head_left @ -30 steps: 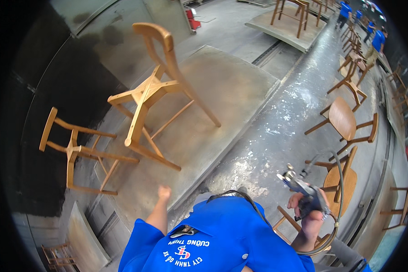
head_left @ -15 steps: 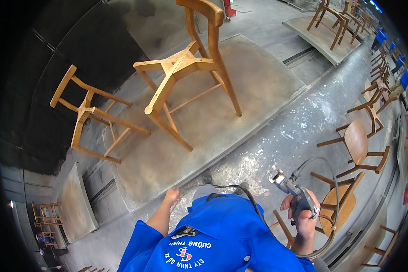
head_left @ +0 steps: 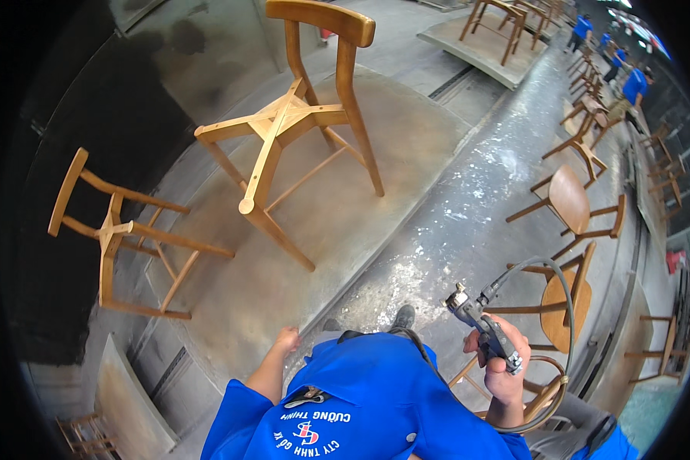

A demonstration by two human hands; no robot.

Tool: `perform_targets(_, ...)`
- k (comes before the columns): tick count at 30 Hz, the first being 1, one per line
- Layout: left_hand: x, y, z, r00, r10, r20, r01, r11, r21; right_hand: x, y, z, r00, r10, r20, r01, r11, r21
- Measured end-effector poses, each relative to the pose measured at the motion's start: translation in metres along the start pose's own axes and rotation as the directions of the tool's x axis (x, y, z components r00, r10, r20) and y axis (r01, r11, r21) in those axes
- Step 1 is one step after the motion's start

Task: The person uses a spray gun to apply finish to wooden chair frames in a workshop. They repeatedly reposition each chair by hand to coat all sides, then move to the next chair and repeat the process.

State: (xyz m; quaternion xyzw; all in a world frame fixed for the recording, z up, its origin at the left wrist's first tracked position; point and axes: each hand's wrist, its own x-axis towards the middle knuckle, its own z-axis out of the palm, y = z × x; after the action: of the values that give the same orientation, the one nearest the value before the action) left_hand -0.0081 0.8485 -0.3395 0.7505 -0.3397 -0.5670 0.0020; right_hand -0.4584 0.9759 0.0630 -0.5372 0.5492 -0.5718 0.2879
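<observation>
My right hand (head_left: 508, 368) is wrapped round a spray gun (head_left: 483, 330), whose metal nozzle points up and left. A dark hose (head_left: 563, 307) loops from the gun round past my right wrist. My left hand (head_left: 287, 339) hangs low beside my body, its fingers curled in, with nothing visible in them. Ahead of me, a seatless wooden chair frame (head_left: 284, 123) stands upright on a stained low platform (head_left: 345, 199). Farther left is a second, smaller-looking chair frame (head_left: 119, 230), also without a seat. Neither hand touches the chairs.
Several wooden chairs with seats line the right side, among them a close one (head_left: 567, 307). People in blue (head_left: 635, 86) stand far off at the right. Another platform (head_left: 483, 50) holds chair frames at the back. A blue-clothed person (head_left: 609, 445) shows at the lower right.
The view has turned right, so the chair frames sit farther left in it. A blue-clothed person has come into sight at the lower right. My right hand still grips the spray gun.
</observation>
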Motion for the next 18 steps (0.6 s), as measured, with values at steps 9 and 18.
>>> perform_targets(9,0.078,-0.024,-0.092,0.997,0.038,0.065,-0.041,0.998,0.05,-0.049,-0.043,0.115,0.985,-0.01,-0.172,-0.015,0.989,-0.145)
perform_targets(18,0.086,-0.052,-0.124,0.993,-0.04,0.111,0.031,0.996,0.086,-0.066,-0.067,0.175,0.974,-0.012,-0.226,-0.06,0.95,-0.308)
